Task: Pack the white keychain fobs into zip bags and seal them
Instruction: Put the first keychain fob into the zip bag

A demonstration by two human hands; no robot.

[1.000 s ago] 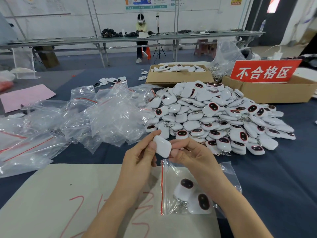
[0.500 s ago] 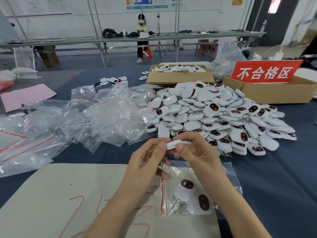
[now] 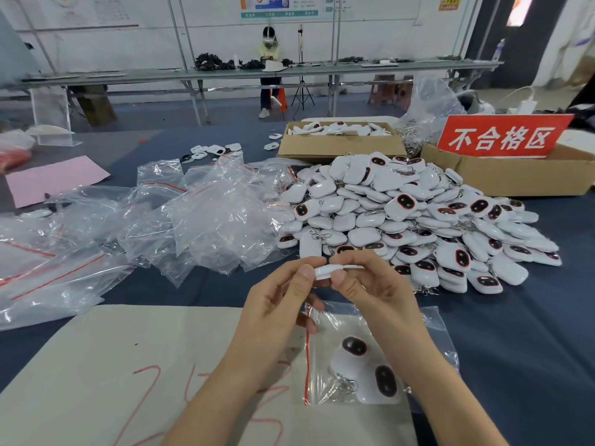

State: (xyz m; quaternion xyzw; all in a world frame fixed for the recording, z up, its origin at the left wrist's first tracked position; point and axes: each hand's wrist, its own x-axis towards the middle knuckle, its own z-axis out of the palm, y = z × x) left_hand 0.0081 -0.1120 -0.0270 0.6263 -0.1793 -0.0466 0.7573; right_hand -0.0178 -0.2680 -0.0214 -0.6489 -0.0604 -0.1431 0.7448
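Running left-right, edge-on: fob (image 3: 325, 272)

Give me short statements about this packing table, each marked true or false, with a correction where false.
1. Both the left hand and the right hand hold one white fob above a zip bag. True.
2. That zip bag is empty. False: two fobs lie inside it.
3. The red sign stands at the right-hand cardboard box. True.
4. The fob pile lies left of the loose bags. False: it lies to their right.
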